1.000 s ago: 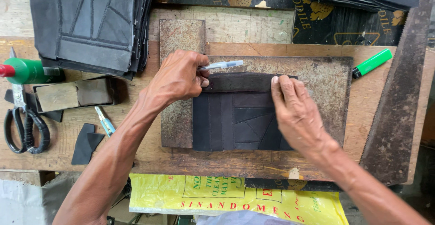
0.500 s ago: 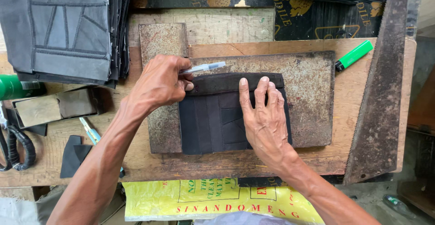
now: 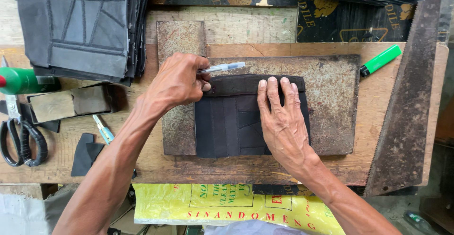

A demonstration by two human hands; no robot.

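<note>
Head view: wooden table (image 3: pixel 236 171) carries a rusty metal plate (image 3: pixel 331 102), and on it lies the black leather piece (image 3: pixel 227 121). Right hand (image 3: pixel 281 116) presses flat on it, fingers spread; left hand (image 3: pixel 177 81) grips a pen (image 3: pixel 222 67) at its top edge.

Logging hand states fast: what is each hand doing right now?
Left hand: closed around a pen.
Right hand: open, fingers flat on the black leather piece.

Single head view, straight down, close over wooden workbench (image 3: pixel 246 168)
</note>
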